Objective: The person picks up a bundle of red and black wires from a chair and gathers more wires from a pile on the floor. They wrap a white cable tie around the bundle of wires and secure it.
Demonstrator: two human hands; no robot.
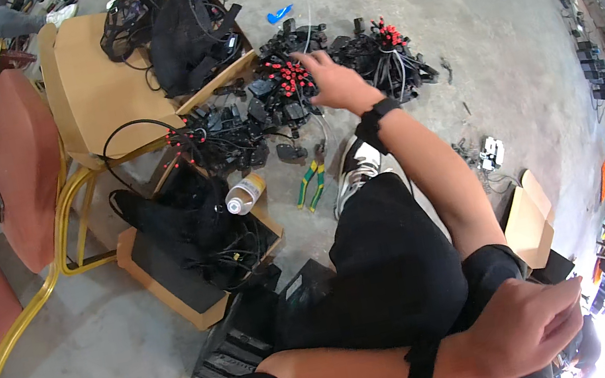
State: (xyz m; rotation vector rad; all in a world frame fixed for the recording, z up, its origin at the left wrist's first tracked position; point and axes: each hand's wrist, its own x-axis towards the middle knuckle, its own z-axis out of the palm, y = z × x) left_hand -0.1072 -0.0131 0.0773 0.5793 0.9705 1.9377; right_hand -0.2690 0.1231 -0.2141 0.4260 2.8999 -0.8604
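Observation:
My right hand (339, 84) reaches out over a tied bundle of black cables with red tips (291, 77); its fingers are spread at the bundle's edge, and I cannot tell whether they touch it. Just right of that hand lies a second bundle of red-tipped black cables (391, 40). More black cables and adapters (229, 137) are heaped to the left. Across my lap, at the lower right, my left hand (517, 329) is closed with its fingers curled; anything inside them is hidden. Green-and-yellow pliers (310, 186) lie on the floor near my shoe.
An open cardboard box (109, 81) of black gear stands at the upper left, beside a red chair (28, 172) with a yellow frame. A lower box (165, 282) holds black items and a bottle (245, 195). A blue object (280, 14) lies on the concrete floor.

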